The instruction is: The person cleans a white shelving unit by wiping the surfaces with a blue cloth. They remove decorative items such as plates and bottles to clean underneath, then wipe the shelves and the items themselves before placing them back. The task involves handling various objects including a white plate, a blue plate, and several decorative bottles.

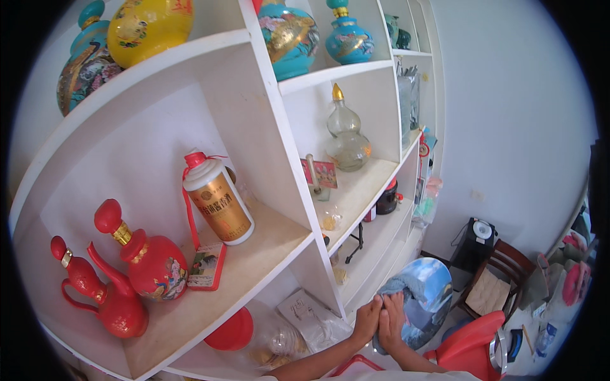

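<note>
Both my hands are close together at the lower right of the middle. My left hand (366,320) and my right hand (391,320) press on a grey-blue cloth (399,285), which lies against a round, glossy object with a blue and white picture on it (431,290). I cannot tell what that object is. To the left, on a white shelf, stand a white bottle with a gold label (219,200), a round red decanter (159,266), a red ewer (114,309) and a small red-edged box (208,266).
Shelves hold a glass gourd bottle (350,138), turquoise bottles (349,42) and a yellow one (150,28). Below is a plastic jar with a red lid (231,328). Behind my hands stand a red chair (472,338) and a wooden chair with a cushion (487,291).
</note>
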A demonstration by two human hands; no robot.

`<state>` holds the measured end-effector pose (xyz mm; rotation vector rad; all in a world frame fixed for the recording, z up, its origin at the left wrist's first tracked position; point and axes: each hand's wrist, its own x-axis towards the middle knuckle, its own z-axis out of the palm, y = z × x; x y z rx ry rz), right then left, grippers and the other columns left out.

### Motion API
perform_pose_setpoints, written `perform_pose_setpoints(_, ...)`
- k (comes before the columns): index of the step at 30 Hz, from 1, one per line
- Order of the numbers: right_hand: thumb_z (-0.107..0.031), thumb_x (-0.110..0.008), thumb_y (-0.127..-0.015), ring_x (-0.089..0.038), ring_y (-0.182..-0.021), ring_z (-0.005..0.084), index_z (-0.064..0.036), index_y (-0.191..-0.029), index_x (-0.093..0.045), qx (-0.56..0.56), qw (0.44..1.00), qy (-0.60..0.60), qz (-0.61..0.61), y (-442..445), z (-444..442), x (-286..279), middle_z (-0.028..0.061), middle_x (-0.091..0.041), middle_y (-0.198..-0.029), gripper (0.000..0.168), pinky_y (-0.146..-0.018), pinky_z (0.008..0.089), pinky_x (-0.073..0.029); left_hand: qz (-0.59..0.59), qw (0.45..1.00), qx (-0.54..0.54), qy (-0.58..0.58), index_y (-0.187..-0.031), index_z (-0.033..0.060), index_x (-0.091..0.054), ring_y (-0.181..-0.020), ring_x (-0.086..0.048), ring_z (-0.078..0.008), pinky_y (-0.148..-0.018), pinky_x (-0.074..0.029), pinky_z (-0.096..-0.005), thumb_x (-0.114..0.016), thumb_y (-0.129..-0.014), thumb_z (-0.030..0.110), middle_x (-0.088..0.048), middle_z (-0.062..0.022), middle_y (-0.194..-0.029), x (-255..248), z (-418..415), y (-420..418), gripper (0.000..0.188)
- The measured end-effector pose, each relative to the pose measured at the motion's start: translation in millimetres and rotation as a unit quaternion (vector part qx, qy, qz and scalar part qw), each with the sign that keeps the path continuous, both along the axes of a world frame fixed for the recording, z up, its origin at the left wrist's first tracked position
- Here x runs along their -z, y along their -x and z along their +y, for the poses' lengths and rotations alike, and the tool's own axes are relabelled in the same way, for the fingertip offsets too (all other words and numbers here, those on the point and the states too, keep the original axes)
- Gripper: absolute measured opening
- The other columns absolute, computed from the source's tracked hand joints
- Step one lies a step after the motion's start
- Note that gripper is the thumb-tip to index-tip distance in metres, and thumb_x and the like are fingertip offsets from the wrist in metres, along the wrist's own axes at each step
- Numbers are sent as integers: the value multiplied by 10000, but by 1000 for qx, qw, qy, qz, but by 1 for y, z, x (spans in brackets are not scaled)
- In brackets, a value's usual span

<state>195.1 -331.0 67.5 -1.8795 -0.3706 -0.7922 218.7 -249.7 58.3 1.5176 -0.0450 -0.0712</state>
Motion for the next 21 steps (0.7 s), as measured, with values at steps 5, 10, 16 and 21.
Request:
perform_pose_setpoints(5,-184,-393,-804,-403,-1022,425,40,-1065,-492,-62,997,43,13,9,-1,-8,223,-454,-1065,358,-962,516,-201,147,983,24,108,-889,-33,-568,-730,-520,-111,-635,-440,-264,-300,-895,500,-578,-83,-804,-4,6,7,598)
perform_pose_setpoints(10,-145,-503,-740,-447,-996,356,0,-1039,-524,-63,992,110,2,26,5,-14,164,-485,-985,333,-941,495,-255,216,925,65,305,-947,18,-545,-812,-551,-128,-721,-460,-254,-332,-873,524,-573,-63,-926,-7,14,10,554)
perform_pose_setpoints(16,-72,-521,-727,-489,-873,396,-4,-1044,-523,-134,980,145,-28,46,0,8,203,-516,-949,325,-859,502,-345,285,887,195,308,-1003,67,-532,-821,-552,-125,-721,-455,-261,-487,-859,394,-576,-40,-930,1,38,14,360)
perform_pose_setpoints(21,-92,-532,-701,-485,-953,394,-14,-1048,-538,-227,956,187,-23,56,-4,24,189,-519,-1027,355,-901,517,-326,324,870,254,272,-1002,52,-532,-763,-575,-125,-669,-474,-255,-486,-853,387,-595,-45,-896,-4,55,14,369)
